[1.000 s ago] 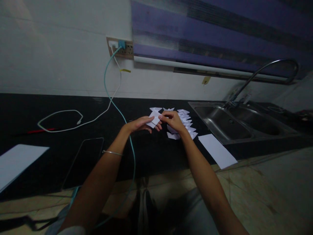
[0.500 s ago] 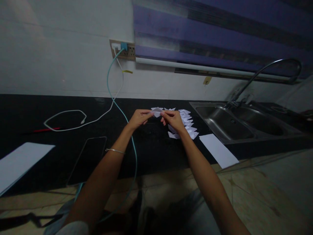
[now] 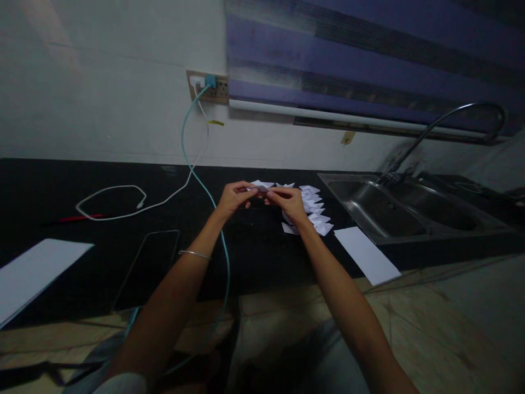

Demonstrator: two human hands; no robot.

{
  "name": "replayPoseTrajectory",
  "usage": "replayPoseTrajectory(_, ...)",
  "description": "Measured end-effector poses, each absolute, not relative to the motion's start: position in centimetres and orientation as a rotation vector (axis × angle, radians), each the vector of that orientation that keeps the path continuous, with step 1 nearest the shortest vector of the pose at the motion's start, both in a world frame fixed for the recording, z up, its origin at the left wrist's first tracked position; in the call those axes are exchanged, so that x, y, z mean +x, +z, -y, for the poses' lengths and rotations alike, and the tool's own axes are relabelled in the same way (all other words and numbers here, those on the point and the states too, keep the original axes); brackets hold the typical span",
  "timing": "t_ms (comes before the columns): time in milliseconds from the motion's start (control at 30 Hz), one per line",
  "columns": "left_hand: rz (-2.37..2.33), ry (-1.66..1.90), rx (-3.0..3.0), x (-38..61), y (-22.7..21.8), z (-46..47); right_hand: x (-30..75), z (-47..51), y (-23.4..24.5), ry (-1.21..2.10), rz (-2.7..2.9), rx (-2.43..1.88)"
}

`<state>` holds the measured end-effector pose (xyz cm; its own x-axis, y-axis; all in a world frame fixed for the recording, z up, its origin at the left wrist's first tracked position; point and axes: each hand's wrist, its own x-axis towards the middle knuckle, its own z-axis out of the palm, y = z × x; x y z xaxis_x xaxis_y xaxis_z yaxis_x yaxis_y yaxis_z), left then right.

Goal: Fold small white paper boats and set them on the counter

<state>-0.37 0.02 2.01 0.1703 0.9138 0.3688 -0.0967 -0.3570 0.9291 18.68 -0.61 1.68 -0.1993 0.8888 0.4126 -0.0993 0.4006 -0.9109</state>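
Observation:
A small folded white paper piece (image 3: 261, 186) is held between both hands above the black counter. My left hand (image 3: 235, 199) pinches its left end between thumb and fingers. At its right end, my right hand (image 3: 289, 202) grips it with thumb and forefinger. Close behind and to the right lie several folded white paper pieces (image 3: 314, 200), standing in rows; my right hand and wrist hide some of them. The exact shape of the held piece is partly covered by my fingers.
A paper stack (image 3: 367, 254) lies by the steel sink (image 3: 365, 200), another paper stack (image 3: 36, 273) at the left. A phone (image 3: 147, 268), a red pen (image 3: 77, 218) and a white cable (image 3: 110, 189) rest on the black counter (image 3: 254, 257). A teal cable (image 3: 225, 251) hangs over its front edge.
The folded paper piece has tilted between my fingers, showing a flatter face. My right hand has shifted slightly left, closer to my left hand. The view has moved a little.

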Motion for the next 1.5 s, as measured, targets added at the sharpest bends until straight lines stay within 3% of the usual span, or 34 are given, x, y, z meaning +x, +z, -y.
replayPoseTrajectory(700, -0.726, 1.313, 1.639, -0.8, 1.2, -0.7, 19.1, 0.4, 1.6, 0.989, 1.607, -0.730)
replayPoseTrajectory(1033, -0.622, 1.395, 1.585, 0.1, 0.2, -1.9, 19.3, -0.5, 0.6, 0.803, 1.713, -0.831)
replayPoseTrajectory(1500, -0.682, 1.301, 1.520, 0.2, 0.6, -1.4, 18.8, 0.2, 1.2, 1.027, 1.534, -0.787)
